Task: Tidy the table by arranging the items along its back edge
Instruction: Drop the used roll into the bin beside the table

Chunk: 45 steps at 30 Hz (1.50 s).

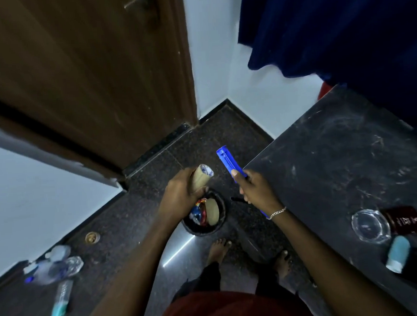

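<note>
Table scuffed, dark; right hand grips blue plastic comb.

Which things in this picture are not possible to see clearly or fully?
Head view:
- Blue comb: the right hand hides its middle.
- Paper cup: the left hand covers its lower part.
- Bin: contents too small and dark.
- Bottles on the floor: blurred.
- Dark red item: label unreadable.

The left hand closes around a tan cup directly above a black bin; the right hand holds a blue comb beside that grip, at the counter edge.
</note>
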{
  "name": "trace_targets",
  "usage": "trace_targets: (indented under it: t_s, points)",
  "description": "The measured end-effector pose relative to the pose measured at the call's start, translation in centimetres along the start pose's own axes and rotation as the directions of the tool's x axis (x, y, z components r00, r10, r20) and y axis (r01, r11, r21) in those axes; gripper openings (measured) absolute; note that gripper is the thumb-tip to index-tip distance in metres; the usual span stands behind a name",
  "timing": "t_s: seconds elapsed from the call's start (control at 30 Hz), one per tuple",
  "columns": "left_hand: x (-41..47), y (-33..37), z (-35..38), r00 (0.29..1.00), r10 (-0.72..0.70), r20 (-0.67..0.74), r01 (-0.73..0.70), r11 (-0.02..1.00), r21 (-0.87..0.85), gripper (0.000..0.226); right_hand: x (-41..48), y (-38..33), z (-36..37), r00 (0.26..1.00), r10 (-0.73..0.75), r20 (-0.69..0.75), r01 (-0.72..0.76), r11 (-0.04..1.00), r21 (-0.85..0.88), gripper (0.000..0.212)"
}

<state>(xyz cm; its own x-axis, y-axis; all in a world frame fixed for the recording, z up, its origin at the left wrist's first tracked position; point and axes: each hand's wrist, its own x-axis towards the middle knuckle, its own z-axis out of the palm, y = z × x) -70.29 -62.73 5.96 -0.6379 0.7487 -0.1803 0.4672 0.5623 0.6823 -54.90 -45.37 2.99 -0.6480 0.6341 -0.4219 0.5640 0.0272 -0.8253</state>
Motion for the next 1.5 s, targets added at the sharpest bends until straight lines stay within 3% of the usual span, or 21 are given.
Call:
trace_targets:
  t_s: [0.3, 0.6, 0.73, 0.97, 1.03, 1.23, 1.5]
  points:
    - [0.6, -5.6, 2.2, 0.988, -0.149, 0.041, 0.153, 0.985, -0.085, 0.052, 2.4, 1.6, 4.9, 0.993, 0.068, 0.101, -0.066, 0.998, -0.017, 0.040]
    - [1.8, -13.2, 7.9, 0.972, -0.218, 0.092, 0.225, 0.971, -0.083, 0.057, 5.9, 8.8, 9.4, 0.981, 0.168, 0.094, -0.169, 0.986, 0.008, 0.048]
    - [2.2, -17.5, 11.6, 0.956, -0.265, 0.128, 0.278, 0.956, -0.095, 0.055, 8.2, 13.1, 11.1, 0.977, 0.189, 0.101, -0.183, 0.981, -0.068, 0.044]
    - [2.7, -24.8, 19.4, 0.869, -0.453, 0.199, 0.476, 0.875, -0.084, 0.060, 12.0, 20.7, 13.7, 0.965, 0.207, 0.161, -0.177, 0.967, -0.184, 0.032]
    - [3.1, -26.9, 21.7, 0.838, -0.509, 0.197, 0.529, 0.847, -0.060, 0.061, 13.0, 22.9, 14.7, 0.959, 0.226, 0.169, -0.190, 0.960, -0.205, 0.041]
    - [4.6, -32.4, 28.5, 0.777, -0.584, 0.234, 0.603, 0.798, -0.011, 0.054, 16.0, 29.5, 18.5, 0.963, 0.239, 0.126, -0.211, 0.956, -0.203, 0.047]
    - [7.2, -39.3, 36.7, 0.737, -0.642, 0.212, 0.661, 0.749, -0.031, 0.061, 20.3, 37.2, 22.6, 0.994, 0.098, -0.048, -0.107, 0.966, -0.233, 0.043]
